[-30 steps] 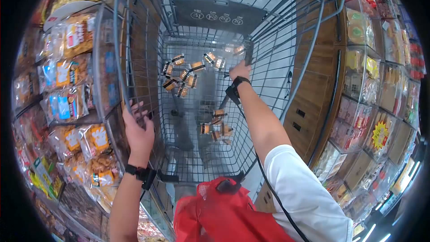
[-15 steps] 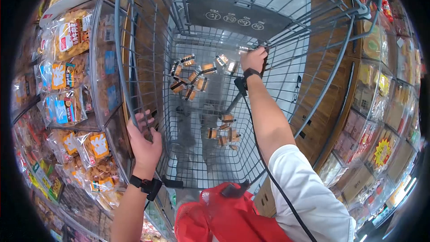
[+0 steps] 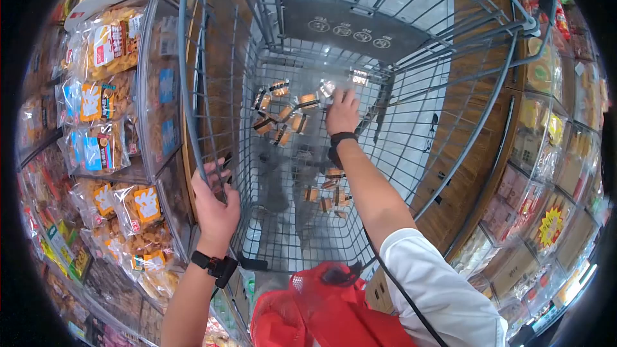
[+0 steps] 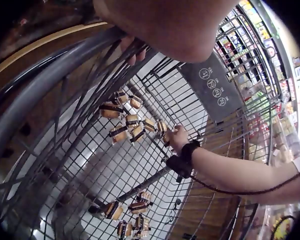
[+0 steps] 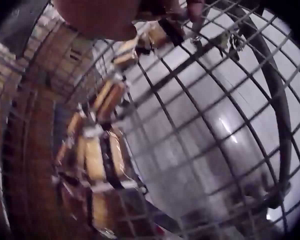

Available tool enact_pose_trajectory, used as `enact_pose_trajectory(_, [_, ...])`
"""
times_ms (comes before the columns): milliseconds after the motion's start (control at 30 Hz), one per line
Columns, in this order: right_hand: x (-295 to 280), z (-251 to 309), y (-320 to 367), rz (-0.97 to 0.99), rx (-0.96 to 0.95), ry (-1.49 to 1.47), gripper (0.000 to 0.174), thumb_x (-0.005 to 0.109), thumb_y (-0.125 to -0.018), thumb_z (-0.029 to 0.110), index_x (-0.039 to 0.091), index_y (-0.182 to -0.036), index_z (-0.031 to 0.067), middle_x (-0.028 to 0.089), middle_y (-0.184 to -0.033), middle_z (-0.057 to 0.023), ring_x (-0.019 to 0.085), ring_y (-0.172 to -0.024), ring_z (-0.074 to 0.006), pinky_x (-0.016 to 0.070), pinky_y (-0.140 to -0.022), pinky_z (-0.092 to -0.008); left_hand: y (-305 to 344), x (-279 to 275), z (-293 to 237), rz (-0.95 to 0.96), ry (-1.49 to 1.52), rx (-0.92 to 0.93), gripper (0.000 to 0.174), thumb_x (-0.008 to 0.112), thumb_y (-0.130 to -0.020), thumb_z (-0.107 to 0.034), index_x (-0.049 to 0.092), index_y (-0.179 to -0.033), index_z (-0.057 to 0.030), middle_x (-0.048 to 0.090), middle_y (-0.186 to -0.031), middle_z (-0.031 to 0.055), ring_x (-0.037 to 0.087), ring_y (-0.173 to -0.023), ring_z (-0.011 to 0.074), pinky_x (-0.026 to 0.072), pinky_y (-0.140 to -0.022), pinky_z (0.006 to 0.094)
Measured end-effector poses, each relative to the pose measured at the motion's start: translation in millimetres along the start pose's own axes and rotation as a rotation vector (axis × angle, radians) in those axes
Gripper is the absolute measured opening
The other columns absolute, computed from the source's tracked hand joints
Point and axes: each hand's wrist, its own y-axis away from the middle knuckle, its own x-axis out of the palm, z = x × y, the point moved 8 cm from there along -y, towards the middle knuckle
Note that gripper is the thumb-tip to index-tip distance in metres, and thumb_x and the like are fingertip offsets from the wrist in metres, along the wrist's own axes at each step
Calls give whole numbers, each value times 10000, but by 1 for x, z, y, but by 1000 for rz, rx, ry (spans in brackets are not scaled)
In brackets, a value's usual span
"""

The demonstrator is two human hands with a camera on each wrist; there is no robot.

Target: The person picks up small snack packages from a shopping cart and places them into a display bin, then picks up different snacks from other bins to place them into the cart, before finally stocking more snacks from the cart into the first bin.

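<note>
The shopping cart (image 3: 286, 249), a grey wire basket, holds small wrapped pastries (image 3: 281, 113) with dark bands, scattered in a far group and a nearer one. My right hand (image 3: 342, 115) reaches down inside at the far group, fingers extended and slightly spread. A shiny packet (image 3: 328, 88) lies just past its fingertips, and another packet (image 3: 359, 77) is farther to the right. In the right wrist view, a banded pastry (image 5: 160, 34) shows right at the fingers, partly hidden by the hand. My left hand (image 3: 215, 209) rests at the cart's left rim (image 4: 45, 77), fingers relaxed.
Shelves of bagged snacks (image 3: 98, 99) line the left side, close to the cart. More packaged food (image 3: 556, 119) stands on the right above wooden cabinets (image 3: 479, 135). A dark panel (image 3: 350, 22) crosses the cart's far end. Red cloth (image 3: 321, 311) hangs at the near end.
My right hand has moved left from the far right corner of the basket to beside the pastries. My left hand has stayed at the rim. The view has shifted slightly.
</note>
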Motion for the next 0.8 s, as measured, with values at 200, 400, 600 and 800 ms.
enact_pose_trajectory(200, [-21, -4, -11, 104, 21, -173, 560, 728, -828, 31, 532, -1347, 104, 490, -1357, -182, 530, -1197, -436, 513, -974, -516, 0, 0, 0, 0, -7, 5, 616, 571, -862, 120, 369, -1435, 18, 603, -1397, 189, 688, -1144, 280, 558, -940, 384])
enact_pose_trajectory(400, [-65, 33, -25, -87, -318, -313, 478, 745, -785, 13, 609, -1235, 95, 544, -1329, -138, 541, -1164, -415, 479, -994, -493, 0, 0, 3, -1, -28, 21, 636, 583, -852, 116, 366, -1443, 25, 604, -1399, 189, 682, -1148, 289, 559, -934, 375])
enact_pose_trajectory(600, [-5, 40, -40, 10, -411, -84, 471, 735, -801, 41, 611, -1245, 137, 539, -1359, -117, 547, -1168, -384, 520, -966, -494, 1, 2, 3, 36, -6, 41, 626, 534, -861, 159, 351, -1435, -15, 559, -1419, 171, 645, -1165, 243, 530, -921, 335])
enact_pose_trajectory(800, [-14, 59, -35, 173, -595, -88, 444, 677, -792, -26, 615, -1218, 81, 554, -1283, -169, 562, -1136, -409, 532, -928, -477, 0, 2, 0, 37, -5, 52, 600, 540, -873, 155, 369, -1423, -13, 558, -1421, 176, 650, -1163, 243, 525, -919, 339])
